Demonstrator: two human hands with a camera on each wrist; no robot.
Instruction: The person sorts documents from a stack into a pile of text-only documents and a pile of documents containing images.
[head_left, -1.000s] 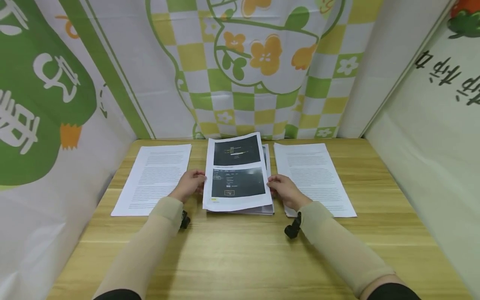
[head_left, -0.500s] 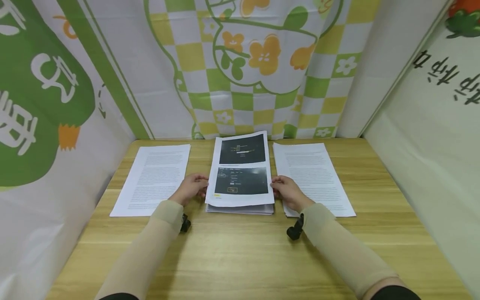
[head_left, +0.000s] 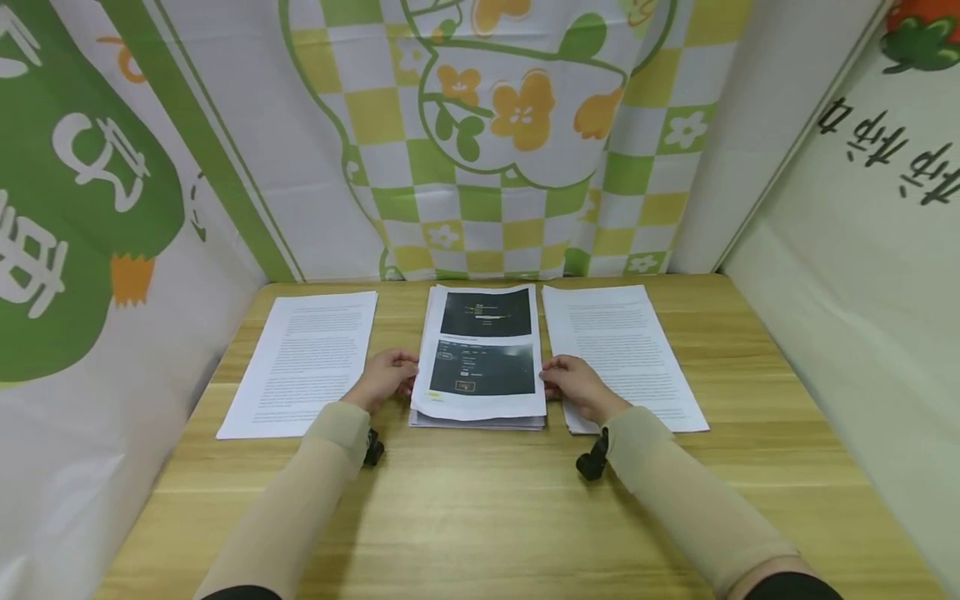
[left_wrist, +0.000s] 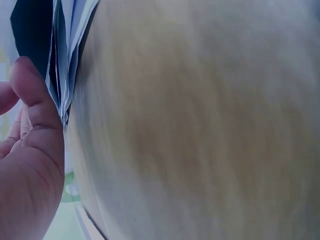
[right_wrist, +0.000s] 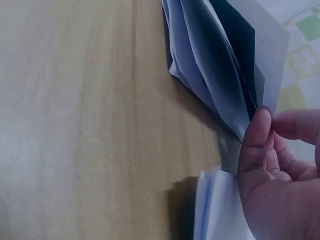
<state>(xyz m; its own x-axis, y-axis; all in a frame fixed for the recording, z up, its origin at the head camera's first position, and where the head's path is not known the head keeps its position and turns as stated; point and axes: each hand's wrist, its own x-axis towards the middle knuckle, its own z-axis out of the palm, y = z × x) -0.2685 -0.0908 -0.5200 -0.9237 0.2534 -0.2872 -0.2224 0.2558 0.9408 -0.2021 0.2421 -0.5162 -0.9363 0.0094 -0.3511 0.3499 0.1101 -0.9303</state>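
Observation:
A printed sheet (head_left: 480,407) with two dark pictures tops the middle paper stack (head_left: 480,422). Its right edge is pinched between the thumb and forefinger of my right hand (head_left: 577,385), and the right wrist view shows the sheet (right_wrist: 272,55) bowed up from the layered pages (right_wrist: 210,65) below. At the opposite edge is my left hand (head_left: 382,379), its fingertips right at the paper's side. In the left wrist view the left thumb (left_wrist: 42,110) lies near the page edges (left_wrist: 62,65), its fingers loosely bent, with no paper showing between thumb and forefinger.
A text-covered stack (head_left: 311,358) lies left of the middle one, and another text stack (head_left: 622,358) lies to the right, partly under my right hand. All rest on a wooden table (head_left: 480,508). A patterned cloth (head_left: 487,200) hangs behind its back edge.
The dark-pictured sheet has shifted slightly right, then come down closer over the middle stack, more in line with it. Both hands moved slightly right and toward the front with it.

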